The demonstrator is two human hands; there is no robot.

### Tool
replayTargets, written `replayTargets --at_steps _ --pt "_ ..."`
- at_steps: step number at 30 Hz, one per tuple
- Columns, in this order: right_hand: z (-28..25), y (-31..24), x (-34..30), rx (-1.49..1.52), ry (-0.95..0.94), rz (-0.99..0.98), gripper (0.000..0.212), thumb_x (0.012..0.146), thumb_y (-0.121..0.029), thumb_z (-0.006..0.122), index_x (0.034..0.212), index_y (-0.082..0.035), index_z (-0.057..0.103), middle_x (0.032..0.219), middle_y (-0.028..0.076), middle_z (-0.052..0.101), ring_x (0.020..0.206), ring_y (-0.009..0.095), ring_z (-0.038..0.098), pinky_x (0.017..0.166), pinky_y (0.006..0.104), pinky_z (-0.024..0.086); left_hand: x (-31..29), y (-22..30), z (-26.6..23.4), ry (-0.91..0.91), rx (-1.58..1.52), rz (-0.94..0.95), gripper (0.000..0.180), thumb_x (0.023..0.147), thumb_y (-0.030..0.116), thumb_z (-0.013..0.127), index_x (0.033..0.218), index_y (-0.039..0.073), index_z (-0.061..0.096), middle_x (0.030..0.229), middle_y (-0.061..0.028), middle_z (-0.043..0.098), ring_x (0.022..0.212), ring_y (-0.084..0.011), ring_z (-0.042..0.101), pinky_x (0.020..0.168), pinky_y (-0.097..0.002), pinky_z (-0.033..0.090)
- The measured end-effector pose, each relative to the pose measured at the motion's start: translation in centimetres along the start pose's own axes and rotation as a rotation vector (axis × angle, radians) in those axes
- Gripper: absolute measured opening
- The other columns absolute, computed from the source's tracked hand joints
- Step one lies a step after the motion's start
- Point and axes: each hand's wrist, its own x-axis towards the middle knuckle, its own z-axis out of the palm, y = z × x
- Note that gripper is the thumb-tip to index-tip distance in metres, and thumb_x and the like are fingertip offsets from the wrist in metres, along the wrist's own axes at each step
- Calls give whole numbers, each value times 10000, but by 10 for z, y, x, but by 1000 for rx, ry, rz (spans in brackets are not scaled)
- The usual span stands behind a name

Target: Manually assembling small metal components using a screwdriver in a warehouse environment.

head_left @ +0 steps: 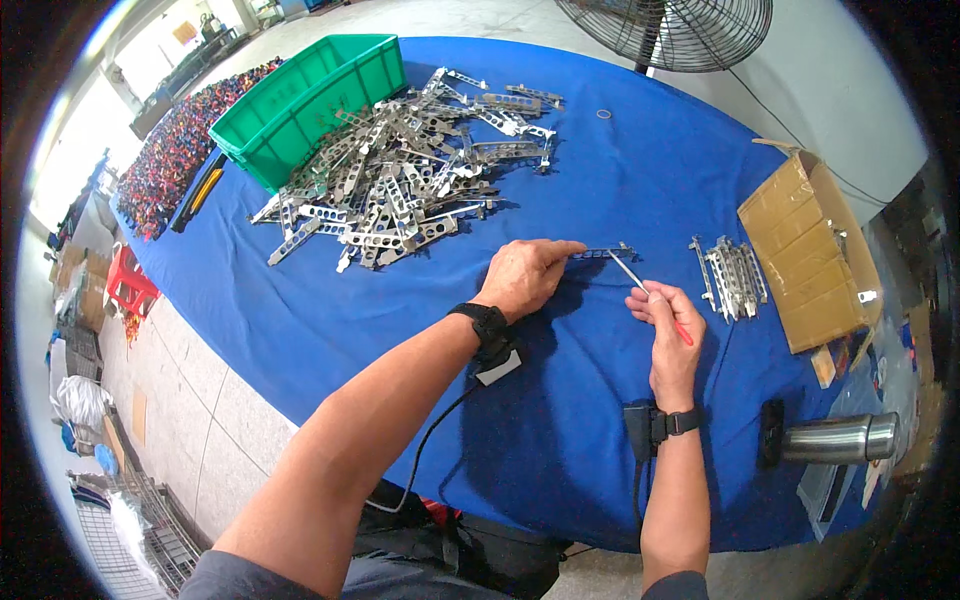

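Observation:
My left hand [522, 278] is closed on one end of a flat metal strip with holes [603, 252], held just over the blue cloth. In my right hand [668, 318] is a slim file-like tool [628, 269] with a pale shaft and a red end. The tool's tip meets the strip near its right part, or lies just over it. A big heap of similar metal strips [400, 190] lies beyond my left hand. To the right of my right hand a smaller bunch of strips [735, 277] lies side by side.
A green crate [310, 105] stands at the far left behind the heap, beside many small coloured pieces [190, 140]. On the right are an open cardboard box [805, 250] and a steel flask [840, 438] lying down. A fan [670, 30] stands beyond the table. Cables run from both wrist straps.

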Motion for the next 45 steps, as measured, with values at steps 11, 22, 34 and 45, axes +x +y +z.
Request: replayTargets --at_steps 11,22,34,45 --pt "-4 4 0 -35 -31 -8 203 979 -103 547 1069 39 661 966 145 711 855 186 700 757 288 547 0 2 0 11 15 13 245 925 136 570 1118 135 719 851 -176 696 773 -349 681 682 -434 536" --pt "-6 4 0 -59 -55 20 189 978 -81 548 1074 35 662 966 133 714 849 175 698 747 279 547 0 2 -1 7 7 8 248 922 130 571 1118 134 721 852 -176 698 770 -348 681 686 -432 536" --pt "-4 1 -1 -20 -61 23 206 983 -107 540 1053 39 666 934 134 710 831 183 697 730 285 550 0 4 -2 -14 12 -24 253 923 121 565 1125 133 718 823 -169 693 746 -336 680 674 -422 533" --pt "0 2 1 3 -19 31 172 970 -104 585 1039 28 670 928 115 706 824 167 689 748 278 553 -1 1 -3 -10 -8 -38 253 923 123 571 1133 124 712 885 -181 701 786 -338 690 701 -417 539"
